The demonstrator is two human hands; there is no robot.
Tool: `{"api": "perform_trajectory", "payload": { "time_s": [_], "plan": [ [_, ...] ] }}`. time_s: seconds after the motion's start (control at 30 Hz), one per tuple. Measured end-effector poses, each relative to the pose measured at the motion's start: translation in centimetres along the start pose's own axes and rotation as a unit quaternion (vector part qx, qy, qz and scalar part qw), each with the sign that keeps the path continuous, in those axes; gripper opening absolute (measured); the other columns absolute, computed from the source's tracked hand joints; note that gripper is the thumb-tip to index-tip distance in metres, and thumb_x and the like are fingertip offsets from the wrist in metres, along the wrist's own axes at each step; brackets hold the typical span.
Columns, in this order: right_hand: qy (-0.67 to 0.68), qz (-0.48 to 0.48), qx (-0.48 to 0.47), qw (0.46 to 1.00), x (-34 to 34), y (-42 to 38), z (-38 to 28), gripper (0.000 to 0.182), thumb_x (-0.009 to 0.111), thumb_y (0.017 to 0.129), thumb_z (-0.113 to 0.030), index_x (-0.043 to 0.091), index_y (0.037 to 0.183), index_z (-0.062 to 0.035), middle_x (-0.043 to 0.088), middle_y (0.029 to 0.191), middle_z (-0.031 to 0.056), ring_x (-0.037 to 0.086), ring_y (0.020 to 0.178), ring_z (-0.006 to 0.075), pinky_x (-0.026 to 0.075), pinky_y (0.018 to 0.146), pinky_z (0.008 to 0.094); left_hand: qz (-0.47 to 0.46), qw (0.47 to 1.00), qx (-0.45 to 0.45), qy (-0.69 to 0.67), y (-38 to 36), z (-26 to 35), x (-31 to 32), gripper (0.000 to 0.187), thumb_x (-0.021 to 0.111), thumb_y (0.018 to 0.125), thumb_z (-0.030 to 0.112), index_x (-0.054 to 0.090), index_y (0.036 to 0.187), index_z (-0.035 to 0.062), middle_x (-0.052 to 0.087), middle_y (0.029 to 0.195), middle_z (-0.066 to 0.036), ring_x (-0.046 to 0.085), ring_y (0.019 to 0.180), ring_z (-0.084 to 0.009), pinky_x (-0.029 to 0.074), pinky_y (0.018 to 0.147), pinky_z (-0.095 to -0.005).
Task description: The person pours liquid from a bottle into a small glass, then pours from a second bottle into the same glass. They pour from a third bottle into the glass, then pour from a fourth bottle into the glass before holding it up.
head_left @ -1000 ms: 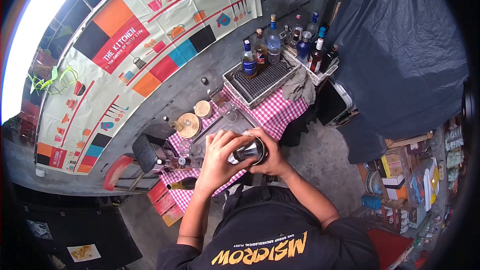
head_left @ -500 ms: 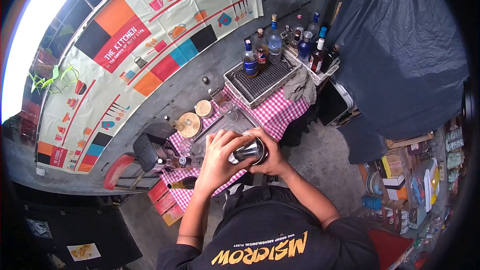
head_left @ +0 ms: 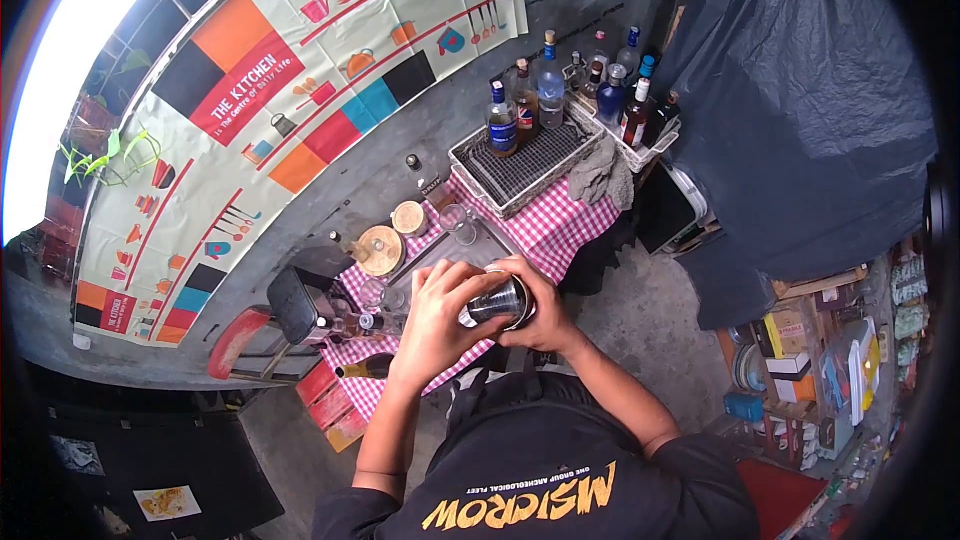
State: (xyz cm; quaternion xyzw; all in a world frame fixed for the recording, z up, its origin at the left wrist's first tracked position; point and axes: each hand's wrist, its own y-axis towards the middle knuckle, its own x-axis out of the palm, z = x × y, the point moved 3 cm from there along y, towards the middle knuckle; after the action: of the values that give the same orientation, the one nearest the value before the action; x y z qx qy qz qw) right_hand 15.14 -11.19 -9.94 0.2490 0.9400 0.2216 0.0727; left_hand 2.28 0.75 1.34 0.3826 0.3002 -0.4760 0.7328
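A dark, glossy cocktail shaker (head_left: pixel 501 302) with a silvery rim is held tilted in front of my chest. My left hand (head_left: pixel 436 312) wraps it from the left, its fingers reaching across the top. From the other side my right hand (head_left: pixel 546 312) is closed around it. The fingers cover both ends of the shaker in part. Just beyond the hands, a clear glass (head_left: pixel 458 225) stands at a grey metal tray (head_left: pixel 492 244). Two round, light-coloured lids or coasters (head_left: pixel 380 251) lie to its left.
A pink checkered cloth (head_left: pixel 585 223) covers the table. Several bottles (head_left: pixel 502 122) stand in a white-rimmed rack (head_left: pixel 487 198) at the back right, beside a grey rag (head_left: pixel 602 173). A dark bottle (head_left: pixel 366 368) lies at the near left edge. Shelves (head_left: pixel 800 360) stand to the right.
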Motion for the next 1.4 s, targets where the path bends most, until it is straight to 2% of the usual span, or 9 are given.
{"api": "perform_trajectory", "payload": {
  "time_s": [0.17,0.27,0.57,0.67,0.87,0.97,1.07,1.17,1.4],
  "plan": [
    [-0.002,0.0,0.003,1.0,0.0,0.01,-0.07,0.09,0.094,0.062,-0.018,0.058,0.143,-0.0005,0.065,0.134,0.016,0.066,0.129,0.0346,0.051,0.112,0.0461,-0.004,1.0,-0.001,0.004,0.03,0.09,-0.02,0.062,0.099,0.07,0.025,0.082,0.129,0.0151,0.074,0.109,-0.001,0.065,0.107,-0.0231,0.041,0.102,-0.0414],
    [-0.004,0.001,0.003,1.0,-0.03,-0.01,-0.05,0.09,0.094,0.062,-0.017,0.058,0.143,-0.0007,0.065,0.134,0.0159,0.066,0.129,0.0345,0.051,0.112,0.0458,-0.002,1.0,0.018,0.0,0.07,0.15,-0.08,0.058,0.095,0.078,0.025,0.079,0.133,0.0149,0.069,0.107,-0.002,0.063,0.106,-0.0249,0.041,0.099,-0.0425],
    [-0.007,-0.006,-0.003,1.0,-0.1,0.03,0.19,0.091,0.095,0.061,-0.017,0.059,0.143,-0.001,0.065,0.134,0.0163,0.066,0.13,0.035,0.052,0.112,0.0463,-0.011,1.0,0.013,0.006,0.14,0.23,-0.18,0.057,0.095,0.077,0.024,0.078,0.131,0.0141,0.071,0.11,-0.002,0.064,0.108,-0.0253,0.041,0.1,-0.043],
    [-0.009,-0.009,-0.004,1.0,-0.09,0.04,0.33,0.092,0.095,0.061,-0.017,0.059,0.143,-0.001,0.065,0.135,0.0162,0.066,0.13,0.0349,0.052,0.112,0.0462,-0.011,1.0,0.002,0.01,0.19,0.22,-0.1,0.062,0.098,0.07,0.025,0.08,0.128,0.0142,0.073,0.109,-0.001,0.065,0.108,-0.0247,0.042,0.102,-0.0422],
    [-0.009,-0.006,-0.002,1.0,-0.09,-0.01,0.32,0.091,0.095,0.06,-0.015,0.059,0.143,-0.001,0.065,0.135,0.016,0.066,0.13,0.0345,0.052,0.113,0.0457,-0.023,0.999,0.0,0.031,0.27,0.38,-0.09,0.062,0.098,0.069,0.024,0.08,0.127,0.0136,0.073,0.109,-0.002,0.065,0.108,-0.0252,0.042,0.102,-0.0422],
    [-0.015,-0.01,-0.001,1.0,-0.17,0.12,-0.06,0.091,0.095,0.061,-0.014,0.06,0.143,-0.0013,0.065,0.136,0.016,0.066,0.131,0.0343,0.052,0.113,0.0455,-0.031,0.999,0.015,0.036,0.29,0.52,-0.1,0.058,0.093,0.076,0.021,0.077,0.131,0.0138,0.069,0.109,-0.003,0.064,0.11,-0.0255,0.042,0.1,-0.0434],
    [-0.021,-0.001,0.01,1.0,-0.04,0.04,-0.05,0.09,0.095,0.059,-0.015,0.061,0.141,0.0001,0.066,0.133,0.0163,0.066,0.128,0.0323,0.051,0.113,0.0428,-0.041,0.998,0.011,0.053,0.29,0.69,-0.07,0.057,0.093,0.076,0.021,0.077,0.13,0.0133,0.069,0.109,-0.003,0.064,0.11,-0.0257,0.042,0.1,-0.0435],
    [-0.041,-0.007,-0.006,0.999,0.05,0.14,-0.55,0.091,0.095,0.061,-0.012,0.061,0.144,-0.003,0.065,0.135,0.0158,0.066,0.13,0.0353,0.052,0.113,0.0455,-0.056,0.995,-0.002,0.08,0.22,0.69,0.07,0.061,0.095,0.073,0.024,0.079,0.13,0.0141,0.067,0.106,-0.002,0.063,0.108,-0.0248,0.042,0.101,-0.0431],
    [-0.051,-0.023,0.001,0.998,0.3,-0.14,0.08,0.091,0.094,0.06,-0.01,0.061,0.145,-0.0036,0.065,0.135,0.0165,0.066,0.13,0.0362,0.051,0.113,0.046,-0.079,0.992,-0.003,0.103,-0.46,0.18,0.38,0.06,0.093,0.078,0.025,0.076,0.134,0.0136,0.066,0.111,-0.004,0.062,0.111,-0.0257,0.042,0.101,-0.0436]
  ]
}}
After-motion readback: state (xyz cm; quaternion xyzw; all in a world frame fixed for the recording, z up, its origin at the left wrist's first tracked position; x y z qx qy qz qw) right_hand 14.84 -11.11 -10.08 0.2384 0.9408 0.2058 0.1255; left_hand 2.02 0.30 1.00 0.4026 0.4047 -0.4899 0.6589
